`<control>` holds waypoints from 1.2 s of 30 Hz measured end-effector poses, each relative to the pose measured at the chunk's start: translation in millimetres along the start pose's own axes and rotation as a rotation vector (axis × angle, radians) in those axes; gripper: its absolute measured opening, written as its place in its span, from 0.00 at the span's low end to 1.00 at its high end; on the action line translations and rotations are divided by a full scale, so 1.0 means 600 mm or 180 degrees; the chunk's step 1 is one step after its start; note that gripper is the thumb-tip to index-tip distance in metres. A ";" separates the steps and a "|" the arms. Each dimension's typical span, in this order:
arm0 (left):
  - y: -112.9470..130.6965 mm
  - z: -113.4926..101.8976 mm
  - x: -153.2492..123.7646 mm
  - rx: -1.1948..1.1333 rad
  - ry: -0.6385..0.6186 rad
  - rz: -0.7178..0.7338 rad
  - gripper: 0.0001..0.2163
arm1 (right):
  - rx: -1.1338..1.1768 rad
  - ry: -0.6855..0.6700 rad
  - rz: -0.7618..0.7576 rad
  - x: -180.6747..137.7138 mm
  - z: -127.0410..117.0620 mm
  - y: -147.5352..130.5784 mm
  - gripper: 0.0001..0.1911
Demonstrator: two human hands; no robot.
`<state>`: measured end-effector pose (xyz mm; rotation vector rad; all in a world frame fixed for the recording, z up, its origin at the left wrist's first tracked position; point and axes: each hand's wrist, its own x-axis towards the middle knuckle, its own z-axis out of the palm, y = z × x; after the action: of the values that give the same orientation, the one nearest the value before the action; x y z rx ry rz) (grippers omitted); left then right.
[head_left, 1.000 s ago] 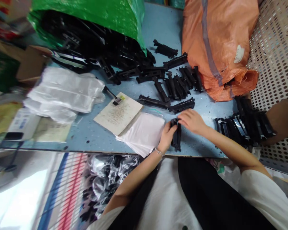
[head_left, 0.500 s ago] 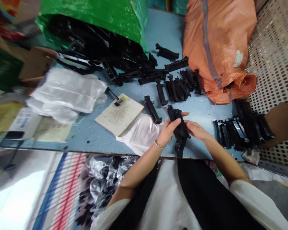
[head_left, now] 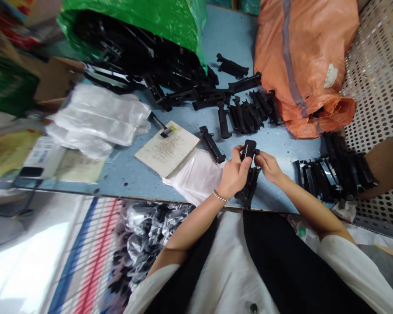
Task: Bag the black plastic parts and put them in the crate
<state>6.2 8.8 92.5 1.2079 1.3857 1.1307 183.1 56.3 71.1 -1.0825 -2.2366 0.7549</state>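
My left hand (head_left: 236, 172) is closed round a long black plastic part (head_left: 249, 149), held up over the table's front edge. With its fingertips, my right hand (head_left: 269, 166) pinches a small dark knob (head_left: 257, 151) at the side of that part. Below the hands, more black parts (head_left: 248, 192) lie at the table edge, partly covered by my left hand. A single black part (head_left: 212, 145) lies to the left of the hands, next to a white plastic bag (head_left: 196, 176).
A green sack (head_left: 134, 15) spills black parts at the back left. An orange sack (head_left: 306, 56) stands at the back right. Stacked black parts (head_left: 334, 172) lie on the right, by a perforated basket (head_left: 376, 83). Left are a beige board (head_left: 167, 150) and clear bags (head_left: 98, 115).
The held part has been turned so that its end faces up. My right fingers have moved from beside it to its side knob. The view has shifted slightly.
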 end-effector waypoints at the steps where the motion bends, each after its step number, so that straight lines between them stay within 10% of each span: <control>1: -0.003 -0.004 0.008 -0.0027 0.0063 -0.0058 0.28 | -0.0027 -0.0069 -0.0051 -0.011 0.005 -0.004 0.28; 6: -0.010 0.000 0.039 -0.0234 0.0269 -0.0226 0.24 | -0.0720 -0.0199 -0.0554 -0.071 0.041 -0.033 0.24; 13: -0.063 -0.012 0.032 0.0457 0.0168 -0.0158 0.15 | 0.0029 -0.1195 0.0828 -0.043 0.031 -0.040 0.21; 18: -0.139 0.008 -0.007 0.1445 0.0031 -0.0199 0.08 | -0.1364 0.0407 0.1154 0.112 -0.015 0.036 0.19; 23: -0.170 0.035 -0.025 0.1659 0.0199 0.0590 0.17 | -0.0881 0.0545 0.2033 0.197 -0.031 0.114 0.18; 27: -0.138 0.022 0.009 0.0658 0.0089 0.0627 0.20 | 0.0915 0.0869 0.2382 0.124 -0.026 0.093 0.22; 31: -0.066 0.026 0.051 -0.1518 -0.0461 0.0512 0.33 | 0.3270 -0.0266 0.2316 0.001 0.007 0.013 0.24; 33: -0.031 0.030 0.056 -0.2096 -0.0778 0.0279 0.35 | 0.3189 -0.0905 0.2213 -0.036 0.010 -0.017 0.25; 36: -0.001 0.029 0.039 -0.1785 -0.0740 -0.0157 0.31 | 0.1543 -0.0245 0.1710 -0.046 -0.019 -0.033 0.24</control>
<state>22.0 33.3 87.9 0.8577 0.8372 1.1957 195.3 26.2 86.4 -1.4188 -1.6775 1.4876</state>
